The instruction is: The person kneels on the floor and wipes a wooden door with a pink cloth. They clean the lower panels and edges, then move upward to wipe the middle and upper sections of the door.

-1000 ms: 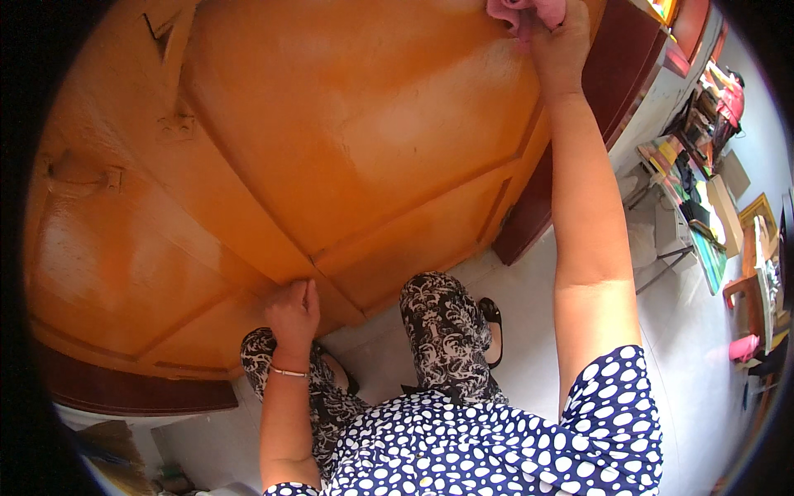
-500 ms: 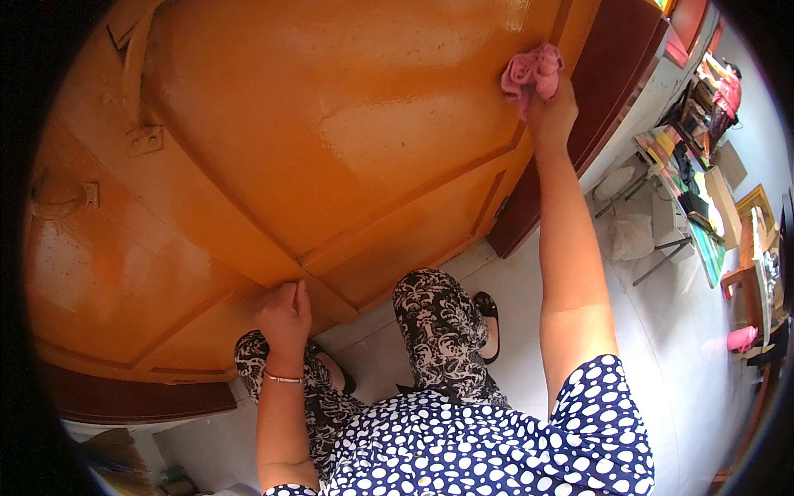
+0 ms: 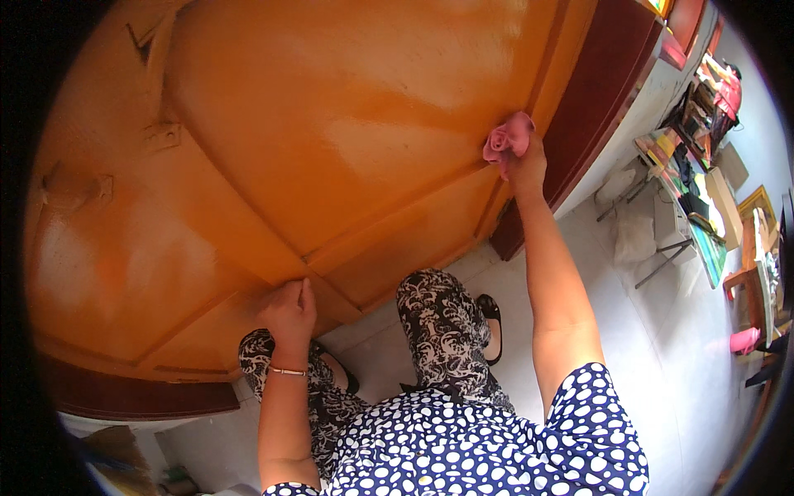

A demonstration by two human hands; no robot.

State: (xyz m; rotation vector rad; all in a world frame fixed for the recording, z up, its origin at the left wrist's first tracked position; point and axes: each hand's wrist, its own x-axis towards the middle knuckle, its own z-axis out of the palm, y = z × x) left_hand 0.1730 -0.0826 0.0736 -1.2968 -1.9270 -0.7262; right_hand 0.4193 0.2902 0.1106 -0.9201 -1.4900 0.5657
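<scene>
Head view: the right hand (image 3: 523,165) clenches a pink cloth (image 3: 507,139) against the orange door (image 3: 331,149), near its right edge by a raised strip. The left hand (image 3: 288,310), fingers flat and holding nothing, braces on the lower panel. Pressing unevenly there, the bunched cloth could likely slip from the grip or skip over the strip.

Left hand (image 3: 289,307) raised low, fingers together and flat, wrist straight. Right arm stretched up and forward, right hand (image 3: 524,165) clenched, fingers curled shut.
</scene>
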